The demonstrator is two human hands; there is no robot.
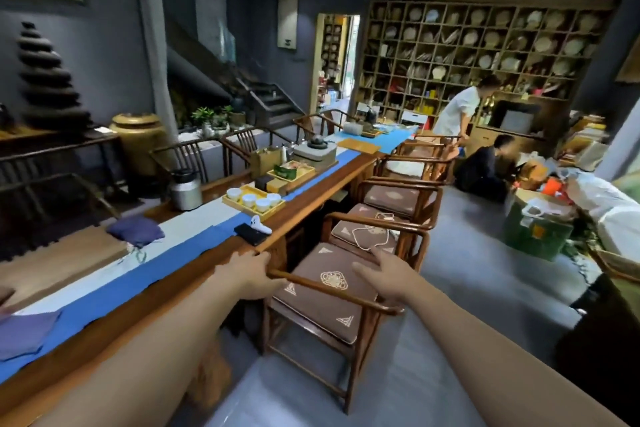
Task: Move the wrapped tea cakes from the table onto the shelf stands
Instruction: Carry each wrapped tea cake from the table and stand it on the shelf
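Looking for wrapped tea cakes on the long wooden table (194, 282): none identifiable on the stretch in view. The table carries a blue runner (138, 274), a tray of white teacups (254, 201), a dark phone (251, 233) near the edge, a steel kettle (186, 189) and folded purple cloths (135, 230). Pale round discs that read as wrapped cakes sit in the cubbies of the far wall shelf (485, 48), well apart from both hands; stands too small to make out.

Left hand (251, 276) rests where the table edge meets the top rail of the nearest armchair (332, 291), fingers curled over the rail; whether it truly clamps the wood or only lies on it, cannot tell. Judgement: a steadying or guiding touch while passing the chair row, not a pick.

Right hand (388, 279) hovers over the brown seat cushion (329, 284), fingers spread and apart, palm down, holding nothing. A white cable (370, 236) lies on the next cushion along.

Both forearms extend straight forward, roughly parallel.

Two other people are by the shelf, one bending, one crouched among boxes (533, 229).

Judgement: no cake in hand; task step here is transit or search.
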